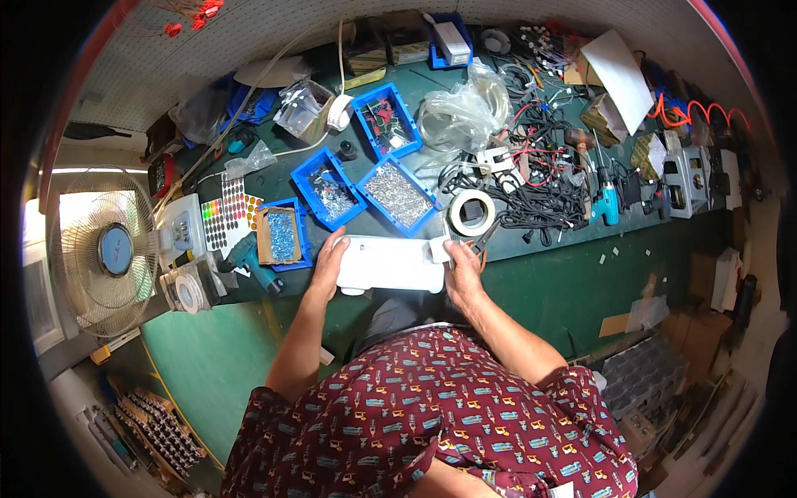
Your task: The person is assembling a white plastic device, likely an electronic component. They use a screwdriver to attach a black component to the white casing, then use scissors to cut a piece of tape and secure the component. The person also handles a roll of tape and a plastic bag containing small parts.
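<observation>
A white plastic housing (388,264), long and box-like with rounded corners, is held level in front of my body at the table's near edge. My left hand (329,264) grips its left end, thumb near the top edge. At its right end my right hand (463,270) is closed around it, beside a small white block-like piece (438,248); whether that piece is joined to the housing I cannot tell. Just beyond lie a blue bin of small silvery parts (398,194) and a roll of white tape (471,212). Orange-handled pliers (479,250) lie by my right hand.
More blue bins (328,189) of small parts stand behind. A teal cordless drill (253,262) lies at left near a fan (114,251). Tangled black cables (540,195), clear plastic bags (465,108) and another teal drill (608,202) fill the right side.
</observation>
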`<state>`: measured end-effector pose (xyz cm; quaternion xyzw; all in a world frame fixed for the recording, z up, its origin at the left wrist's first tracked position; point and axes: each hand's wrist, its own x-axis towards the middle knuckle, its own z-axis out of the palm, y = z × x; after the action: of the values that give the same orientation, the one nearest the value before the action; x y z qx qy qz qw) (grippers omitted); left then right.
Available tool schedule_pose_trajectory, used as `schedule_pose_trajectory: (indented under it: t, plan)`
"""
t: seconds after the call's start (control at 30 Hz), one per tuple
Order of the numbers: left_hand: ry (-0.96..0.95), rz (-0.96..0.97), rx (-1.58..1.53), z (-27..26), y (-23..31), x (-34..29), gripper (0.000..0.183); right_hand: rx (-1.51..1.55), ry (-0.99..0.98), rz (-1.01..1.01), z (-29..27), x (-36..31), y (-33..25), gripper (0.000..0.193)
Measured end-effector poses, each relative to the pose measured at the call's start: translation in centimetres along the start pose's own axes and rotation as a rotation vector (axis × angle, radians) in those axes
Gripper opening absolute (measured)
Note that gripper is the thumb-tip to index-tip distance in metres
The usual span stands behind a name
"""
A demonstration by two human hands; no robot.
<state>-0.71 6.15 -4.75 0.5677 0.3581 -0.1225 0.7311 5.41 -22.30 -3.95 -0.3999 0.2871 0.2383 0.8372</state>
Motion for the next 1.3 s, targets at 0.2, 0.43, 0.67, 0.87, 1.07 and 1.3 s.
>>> schedule_pose_trajectory:
  t: [0.2, 0.43, 0.67, 0.87, 1.07, 1.3]
  plan:
    - [0.124, 0.236, 0.415, 2.2, 3.8, -4.7, 0.063, 0.023, -0.099, 0.120, -0.1, 1.4, -0.2, 0.026]
    - [0.233, 0.371, 0.836, 5.2, 5.9, -7.1, 0.063, 0.119, -0.153, 0.217, -1.2, 2.8, 0.9, 0.032]
    - [0.273, 0.412, 0.844, 7.6, 6.3, -7.9, 0.070, 0.178, -0.157, 0.262, -2.3, 3.9, 1.0, 0.034]
    - [0.297, 0.512, 0.618, 8.5, 6.5, -9.1, 0.077, 0.180, -0.158, 0.244, -3.0, 4.4, 0.5, 0.033]
    - [0.271, 0.649, 1.079, 10.7, 6.3, -9.8, 0.068, 0.164, -0.125, 0.210, -3.1, 4.9, 0.6, 0.033]
    - [0.282, 0.645, 1.138, 11.4, 6.4, -10.1, 0.070, -0.181, -0.207, 0.206, -1.4, 6.2, -1.5, 0.036]
